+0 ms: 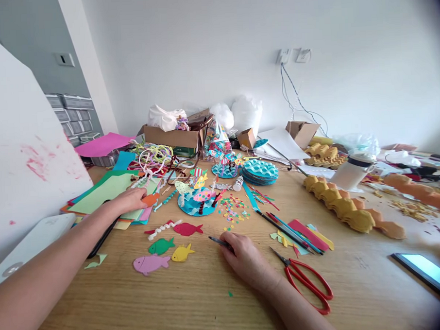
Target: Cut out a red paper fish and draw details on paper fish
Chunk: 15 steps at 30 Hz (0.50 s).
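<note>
My left hand (133, 200) reaches over the edge of a stack of coloured paper, its fingers closed at an orange paper fish (150, 200). In my right hand (242, 256) is a dark pen (219, 241), its tip pointing left just above the table. Between my hands lie cut-out paper fish: a red fish (188, 228), a green fish (161, 246), a yellow fish (182, 252) and a purple fish (150, 264). A twisted white pipe cleaner (165, 229) rests beside the red one. Behind them stands a blue paper plate (196, 207) with decorated fish on it.
Red-handled scissors (309, 282) lie right of my right hand, below several pencils (290, 232) and paper scraps. Confetti dots (232, 208) are scattered mid-table. Blue plates (259, 172) are stacked behind, egg-carton strips (338, 203) to the right, and a lit phone (429, 272) at the right edge.
</note>
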Tool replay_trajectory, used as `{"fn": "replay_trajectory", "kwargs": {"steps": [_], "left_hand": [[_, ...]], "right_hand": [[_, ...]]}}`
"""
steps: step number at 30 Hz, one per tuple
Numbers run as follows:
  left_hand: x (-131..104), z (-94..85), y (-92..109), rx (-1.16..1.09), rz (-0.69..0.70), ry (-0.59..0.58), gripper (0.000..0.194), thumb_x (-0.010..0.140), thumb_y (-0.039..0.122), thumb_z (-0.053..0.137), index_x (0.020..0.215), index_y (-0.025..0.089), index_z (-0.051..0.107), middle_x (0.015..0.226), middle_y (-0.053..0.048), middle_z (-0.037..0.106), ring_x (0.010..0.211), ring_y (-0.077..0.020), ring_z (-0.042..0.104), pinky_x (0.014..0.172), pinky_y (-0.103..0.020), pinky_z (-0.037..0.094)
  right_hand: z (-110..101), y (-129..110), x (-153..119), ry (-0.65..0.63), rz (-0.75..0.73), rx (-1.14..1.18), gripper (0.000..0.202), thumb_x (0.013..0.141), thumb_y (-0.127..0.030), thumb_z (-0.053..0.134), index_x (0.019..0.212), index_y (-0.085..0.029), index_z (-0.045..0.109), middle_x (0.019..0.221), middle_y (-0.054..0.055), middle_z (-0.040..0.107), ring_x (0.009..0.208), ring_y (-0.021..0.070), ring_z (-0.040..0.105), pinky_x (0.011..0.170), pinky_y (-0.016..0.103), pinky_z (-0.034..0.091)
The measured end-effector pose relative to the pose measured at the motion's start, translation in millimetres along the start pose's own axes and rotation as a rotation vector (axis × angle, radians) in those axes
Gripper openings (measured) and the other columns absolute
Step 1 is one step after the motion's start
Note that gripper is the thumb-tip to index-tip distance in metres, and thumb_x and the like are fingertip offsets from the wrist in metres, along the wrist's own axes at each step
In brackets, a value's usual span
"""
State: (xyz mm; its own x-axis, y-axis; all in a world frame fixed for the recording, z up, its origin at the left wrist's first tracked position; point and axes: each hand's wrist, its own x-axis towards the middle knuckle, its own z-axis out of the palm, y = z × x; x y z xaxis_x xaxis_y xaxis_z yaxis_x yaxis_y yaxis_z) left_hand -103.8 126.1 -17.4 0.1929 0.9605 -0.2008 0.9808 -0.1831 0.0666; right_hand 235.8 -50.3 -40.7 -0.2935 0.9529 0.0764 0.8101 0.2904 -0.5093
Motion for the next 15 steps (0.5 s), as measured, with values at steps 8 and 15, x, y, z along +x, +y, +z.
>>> {"fn": "replay_trajectory", "kwargs": {"steps": [8,15], "left_hand": [[-2.4,-4.1,-13.9,-0.19,0.034,-0.026,0.031,0.091,0.036,0.06,0.115,0.016,0.059,0.116,-0.007,0.062,0.098,-0.0241,0.062,0.082,-0.043,0.054],[-6.7,-12.2,-35.1,-0.349,0.073,-0.004,0.03,0.091,0.036,0.059,0.114,0.016,0.059,0.113,-0.006,0.062,0.096,-0.0228,0.063,0.081,-0.042,0.055]], "right_hand": [[-0.9,-1.5,-0.3,-0.001,0.013,-0.008,0.016,0.085,-0.008,0.047,0.083,-0.017,0.06,0.082,0.006,0.067,0.075,0.0158,0.059,0.065,0.022,0.037],[0.5,1.4,0.9,0.003,-0.005,-0.005,0.016,0.083,-0.006,0.047,0.084,-0.016,0.06,0.083,0.007,0.067,0.075,0.0166,0.06,0.065,0.023,0.037]]}}
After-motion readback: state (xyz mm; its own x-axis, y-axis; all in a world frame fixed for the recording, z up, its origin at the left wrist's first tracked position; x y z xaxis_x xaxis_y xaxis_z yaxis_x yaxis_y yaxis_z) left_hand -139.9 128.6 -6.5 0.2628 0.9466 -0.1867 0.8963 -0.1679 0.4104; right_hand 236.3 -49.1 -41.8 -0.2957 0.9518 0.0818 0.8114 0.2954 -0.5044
